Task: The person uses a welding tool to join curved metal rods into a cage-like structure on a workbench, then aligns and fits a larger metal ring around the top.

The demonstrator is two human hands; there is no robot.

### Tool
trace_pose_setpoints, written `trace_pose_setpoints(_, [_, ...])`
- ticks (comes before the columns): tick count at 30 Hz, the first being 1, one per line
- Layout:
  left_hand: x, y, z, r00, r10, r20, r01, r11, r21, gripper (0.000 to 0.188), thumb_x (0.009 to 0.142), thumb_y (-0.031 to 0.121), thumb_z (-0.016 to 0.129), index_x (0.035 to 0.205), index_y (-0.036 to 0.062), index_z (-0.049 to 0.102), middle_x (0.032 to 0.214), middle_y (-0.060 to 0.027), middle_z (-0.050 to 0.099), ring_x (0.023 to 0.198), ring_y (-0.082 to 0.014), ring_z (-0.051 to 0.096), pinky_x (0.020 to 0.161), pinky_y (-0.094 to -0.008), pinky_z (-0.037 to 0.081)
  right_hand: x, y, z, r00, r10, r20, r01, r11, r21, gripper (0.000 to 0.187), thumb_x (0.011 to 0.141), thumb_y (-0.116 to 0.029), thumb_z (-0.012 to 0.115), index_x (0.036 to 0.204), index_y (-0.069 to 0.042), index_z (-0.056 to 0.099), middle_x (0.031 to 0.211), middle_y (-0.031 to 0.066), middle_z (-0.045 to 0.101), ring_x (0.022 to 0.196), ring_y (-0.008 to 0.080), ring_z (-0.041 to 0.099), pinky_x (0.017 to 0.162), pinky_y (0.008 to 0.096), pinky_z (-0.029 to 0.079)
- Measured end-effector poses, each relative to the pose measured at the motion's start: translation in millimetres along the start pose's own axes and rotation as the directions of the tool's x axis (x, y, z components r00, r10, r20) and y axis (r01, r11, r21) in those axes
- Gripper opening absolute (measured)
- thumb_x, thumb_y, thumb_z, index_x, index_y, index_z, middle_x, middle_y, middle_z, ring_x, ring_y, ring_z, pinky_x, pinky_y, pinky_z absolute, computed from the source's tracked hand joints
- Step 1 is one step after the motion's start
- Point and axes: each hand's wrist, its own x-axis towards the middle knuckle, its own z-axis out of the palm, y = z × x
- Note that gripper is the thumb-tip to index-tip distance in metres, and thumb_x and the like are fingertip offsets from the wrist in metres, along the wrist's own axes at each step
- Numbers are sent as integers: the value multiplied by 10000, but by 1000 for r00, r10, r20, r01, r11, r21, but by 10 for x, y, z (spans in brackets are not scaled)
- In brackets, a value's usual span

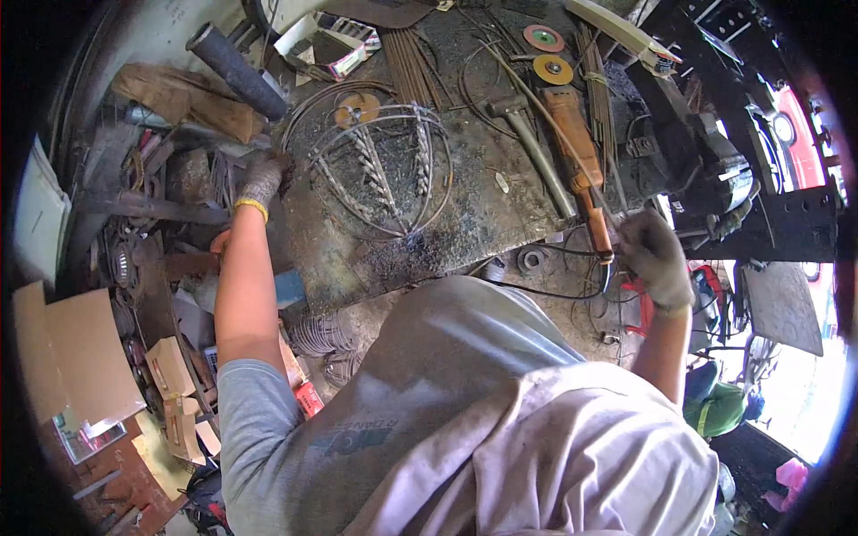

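Note:
A curved wire frame with twisted bars lies on a scorched metal workbench. My left hand, in a grey glove with a yellow cuff, rests at the bench's left edge, touching the frame's rim. In a grey glove too, my right hand is closed at the bench's right corner, around thin rods or cable just below the tail of an orange angle grinder. What exactly it grips is hard to make out.
A hammer, grinding discs, and a bundle of rods lie on the bench. A black vise stands at right. Scrap metal, a dark pipe and cardboard boxes crowd the left side.

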Motion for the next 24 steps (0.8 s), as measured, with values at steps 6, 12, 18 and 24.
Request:
trace_pose_setpoints(6, [-346,506,100,977,-148,151,182,952,-247,210,901,253,695,1001,68,703,727,-47,649,558,-178,570,525,-349,436,1183,151,863,989,-129,71,145,938,-314,343,888,-240,672,1150,-22,647,1040,218,719,1015,337,700,895,414,526])
trace_pose_setpoints(12, [-281,133,14,998,12,-63,-7,996,88,380,902,327,699,1171,58,704,900,-126,722,788,-268,673,738,-406,522,1919,107,1549,989,-115,95,142,916,-374,380,883,-298,655,1150,-27,661,1089,243,716,1088,414,672,946,459,516])
trace_pose_setpoints(18, [-326,298,144,997,-13,75,7,997,72,498,889,409,702,1243,58,695,1111,-183,741,1008,-352,688,895,-435,511,2016,287,1632,996,-85,12,83,922,-379,360,896,-304,649,1128,-29,674,1072,250,712,1067,420,673,921,458,519])
trace_pose_setpoints(24, [-380,302,139,998,46,-50,-39,990,138,439,894,400,700,1169,60,727,1077,-172,748,954,-337,699,828,-428,526,1750,551,1384,993,0,117,-4,1000,31,329,902,-242,678,1144,-20,681,1016,129,717,935,245,675,867,346,522])
